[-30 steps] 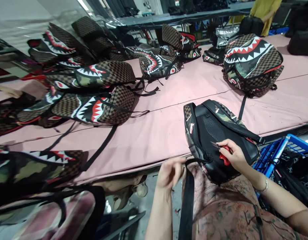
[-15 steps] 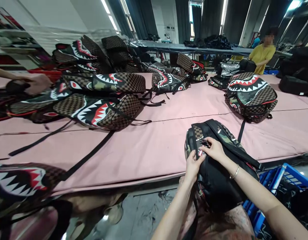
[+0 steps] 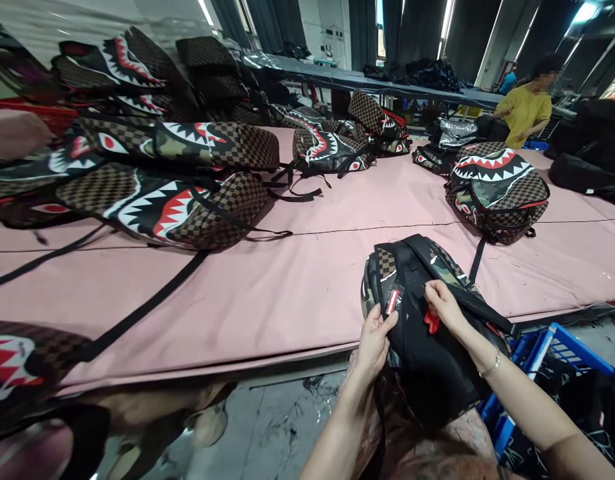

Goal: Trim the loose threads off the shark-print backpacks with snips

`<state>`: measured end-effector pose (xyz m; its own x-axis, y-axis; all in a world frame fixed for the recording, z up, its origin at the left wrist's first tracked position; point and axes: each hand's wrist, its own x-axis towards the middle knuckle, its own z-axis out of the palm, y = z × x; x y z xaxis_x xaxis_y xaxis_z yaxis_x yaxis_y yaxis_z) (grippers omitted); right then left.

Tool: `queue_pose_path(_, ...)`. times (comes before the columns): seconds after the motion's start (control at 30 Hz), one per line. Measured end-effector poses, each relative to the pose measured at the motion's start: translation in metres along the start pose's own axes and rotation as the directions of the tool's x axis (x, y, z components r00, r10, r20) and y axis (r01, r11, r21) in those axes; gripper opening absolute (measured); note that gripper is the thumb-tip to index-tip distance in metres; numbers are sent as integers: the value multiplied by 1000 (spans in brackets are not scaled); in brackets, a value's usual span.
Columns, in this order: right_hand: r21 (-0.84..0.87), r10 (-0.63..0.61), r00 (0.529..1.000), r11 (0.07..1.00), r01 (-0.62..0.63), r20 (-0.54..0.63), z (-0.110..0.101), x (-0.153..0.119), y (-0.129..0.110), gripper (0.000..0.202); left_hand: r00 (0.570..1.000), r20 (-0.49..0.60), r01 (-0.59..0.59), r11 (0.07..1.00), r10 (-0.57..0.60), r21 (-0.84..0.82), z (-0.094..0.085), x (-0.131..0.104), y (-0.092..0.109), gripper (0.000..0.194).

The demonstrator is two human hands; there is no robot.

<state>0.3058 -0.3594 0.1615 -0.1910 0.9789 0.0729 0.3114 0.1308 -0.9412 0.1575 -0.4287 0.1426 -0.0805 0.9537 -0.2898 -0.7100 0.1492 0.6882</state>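
Note:
A black backpack with checkered and camouflage panels leans against the table edge in front of me, its back panel and straps facing up. At its left side, my left hand pinches a small red-and-white tag in clear plastic. My right hand is closed above the back panel, its fingertips pinched together. From under its palm shows a small red object, mostly hidden by the fingers, so its kind is unclear.
Shark-mouth backpacks lie piled on the pink table to the left, another backpack at the right. A blue crate with dark items stands beside me. A person in yellow works farther back.
My right hand has moved away from the tag to the right, and the red object now shows under it. My left hand still holds the tag, now in plain sight. The view has shifted slightly.

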Motion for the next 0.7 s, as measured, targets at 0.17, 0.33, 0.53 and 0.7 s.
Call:
queue_pose_path(0.17, -83, -12, 1000, 996, 13, 7, -5, -35, -9, 30, 1000, 26, -4, 999, 5, -45, 2, 3, -1, 45)
queue_pose_path(0.33, -132, -37, 999, 991, 35, -11, 5, -31, -17, 27, 1000, 22, -17, 999, 17, -35, 3, 2, -2, 44)
queue_pose_path(0.53, -217, -138, 990, 967, 137, 9, 12, -21, -19, 25, 999, 26, -38, 999, 38, -8, 2, 3, -5, 44)
queue_pose_path(0.7, -244, -146, 989, 958, 150, 35, 6, -16, -15, 24, 999, 25, -22, 1000, 23, -13, 1, 3, -3, 46)
